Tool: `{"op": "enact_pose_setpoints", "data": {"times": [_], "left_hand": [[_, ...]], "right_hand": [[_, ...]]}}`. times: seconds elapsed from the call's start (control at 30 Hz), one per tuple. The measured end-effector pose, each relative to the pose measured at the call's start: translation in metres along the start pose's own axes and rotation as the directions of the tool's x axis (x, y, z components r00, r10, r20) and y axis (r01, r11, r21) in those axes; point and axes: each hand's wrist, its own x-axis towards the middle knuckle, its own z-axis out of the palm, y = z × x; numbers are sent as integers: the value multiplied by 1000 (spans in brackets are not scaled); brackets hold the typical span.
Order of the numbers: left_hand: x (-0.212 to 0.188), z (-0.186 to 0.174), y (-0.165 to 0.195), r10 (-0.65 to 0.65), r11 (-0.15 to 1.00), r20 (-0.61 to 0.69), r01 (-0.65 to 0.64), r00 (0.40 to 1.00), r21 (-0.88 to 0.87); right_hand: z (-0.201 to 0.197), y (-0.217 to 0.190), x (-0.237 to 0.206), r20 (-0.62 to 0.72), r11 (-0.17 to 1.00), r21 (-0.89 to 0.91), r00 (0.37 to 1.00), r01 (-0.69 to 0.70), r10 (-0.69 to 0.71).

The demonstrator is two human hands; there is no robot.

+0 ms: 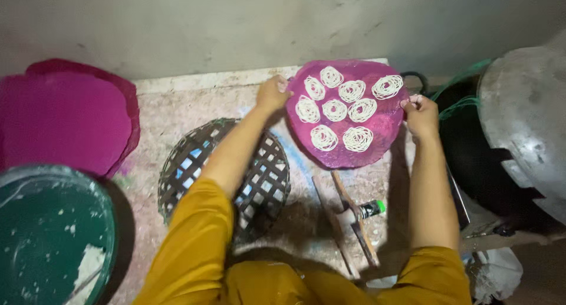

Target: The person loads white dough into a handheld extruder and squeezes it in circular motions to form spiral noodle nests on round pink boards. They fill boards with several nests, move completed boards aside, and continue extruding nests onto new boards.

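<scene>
Item: magenta woven tray [377, 141] between our hands, bearing nine soft noodle coils [335, 110] (fragile, we judge). Left hand [272, 93] and right hand [420, 113] pinch opposite rims; keep level.

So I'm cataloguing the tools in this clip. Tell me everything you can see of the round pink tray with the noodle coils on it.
The pink tray is a roughly round, thin mat, magenta, with a slightly uneven edge; its material looks woven or plastic, hard to tell. Eight white coils of thin noodle strands lie on it, spaced apart. It sits at the far side of the speckled work surface, near the wall. The left hand grips its left edge and the right hand its right edge.
</scene>
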Motion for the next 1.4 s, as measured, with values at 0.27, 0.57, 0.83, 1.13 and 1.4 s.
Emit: {"op": "enact_pose_setpoints", "data": {"times": [0.27,0.57,0.83,1.13,1.4], "left_hand": [[14,44,10,-126,949,179,66,976,310],[-61,-167,-153,127,938,-216,-47,968,343],[-165,-338,-236,-601,448,-325,645,730,620],[-176,-385,-254,-805,332,-132,623,579,708],[-160,-415,-273,-762,362,-59,501,644,786]], "right_hand": [[22,26,14,-281,781,-624,938,-19,-202],[9,55,-180,327,703,-610,924,366,-197],[69,43,-365,76,528,-848,996,43,41],[85,136,-403,-183,329,-917,971,-226,156],[103,142,-425,-190,835,-536,945,126,-265]]}}
